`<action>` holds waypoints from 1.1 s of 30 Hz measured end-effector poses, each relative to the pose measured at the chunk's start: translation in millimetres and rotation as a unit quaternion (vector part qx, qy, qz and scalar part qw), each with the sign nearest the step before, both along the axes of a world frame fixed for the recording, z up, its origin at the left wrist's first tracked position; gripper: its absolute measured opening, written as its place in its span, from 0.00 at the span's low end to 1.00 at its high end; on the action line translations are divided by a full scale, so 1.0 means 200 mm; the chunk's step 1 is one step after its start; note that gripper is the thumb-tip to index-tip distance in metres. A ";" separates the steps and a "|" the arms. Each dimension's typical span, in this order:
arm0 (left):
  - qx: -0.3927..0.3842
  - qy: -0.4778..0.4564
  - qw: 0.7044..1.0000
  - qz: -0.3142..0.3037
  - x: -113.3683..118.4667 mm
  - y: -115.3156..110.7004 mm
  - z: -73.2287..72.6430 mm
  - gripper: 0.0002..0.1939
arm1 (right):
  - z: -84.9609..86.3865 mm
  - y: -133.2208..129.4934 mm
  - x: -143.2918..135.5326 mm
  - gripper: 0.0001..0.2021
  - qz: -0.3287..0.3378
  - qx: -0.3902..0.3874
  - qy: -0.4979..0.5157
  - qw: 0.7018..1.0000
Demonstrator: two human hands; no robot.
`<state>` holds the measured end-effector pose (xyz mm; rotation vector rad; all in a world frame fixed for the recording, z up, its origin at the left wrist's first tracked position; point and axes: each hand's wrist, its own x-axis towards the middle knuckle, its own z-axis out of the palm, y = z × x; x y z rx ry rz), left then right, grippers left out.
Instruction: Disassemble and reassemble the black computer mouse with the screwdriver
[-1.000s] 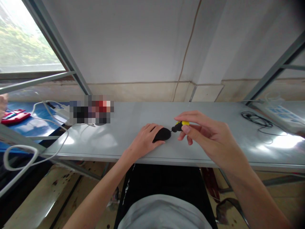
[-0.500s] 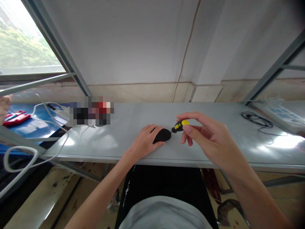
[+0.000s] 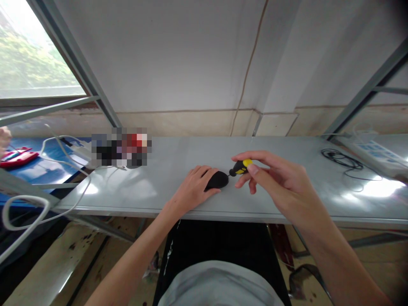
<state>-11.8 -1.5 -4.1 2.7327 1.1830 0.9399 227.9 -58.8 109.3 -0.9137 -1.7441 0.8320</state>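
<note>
A black computer mouse [image 3: 218, 180] lies on the grey desk [image 3: 178, 153]. My left hand [image 3: 195, 187] grips the mouse from its left side, fingers over the far edge and thumb along the near edge. Between the fingertips and thumb of my right hand [image 3: 277, 178] is a black and yellow screwdriver [image 3: 241, 167]. Its short thin shaft points left, and the tip is at the right end of the mouse; whether it touches cannot be made out.
On the right of the desk lie a coiled black cable [image 3: 339, 158] and a pale power strip [image 3: 376, 153]. Pixelated items and white cables [image 3: 84, 187] are at the left. Metal posts rise at both sides. Another person's hand [image 3: 4, 138] shows at the far left.
The fingers of my right hand have shifted around the screwdriver, and its handle has tilted slightly. My left hand and the mouse have kept their place.
</note>
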 end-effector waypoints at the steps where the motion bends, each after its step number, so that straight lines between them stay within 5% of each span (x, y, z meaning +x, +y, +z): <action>1: 0.002 0.001 1.000 0.001 0.00 0.00 0.00 0.28 | 0.00 0.00 0.00 0.14 0.001 -0.001 0.004 1.000; 33: -0.005 -0.003 1.000 -0.008 0.00 0.00 0.00 0.28 | 0.00 0.01 -0.02 0.12 -0.001 -0.003 0.039 0.999</action>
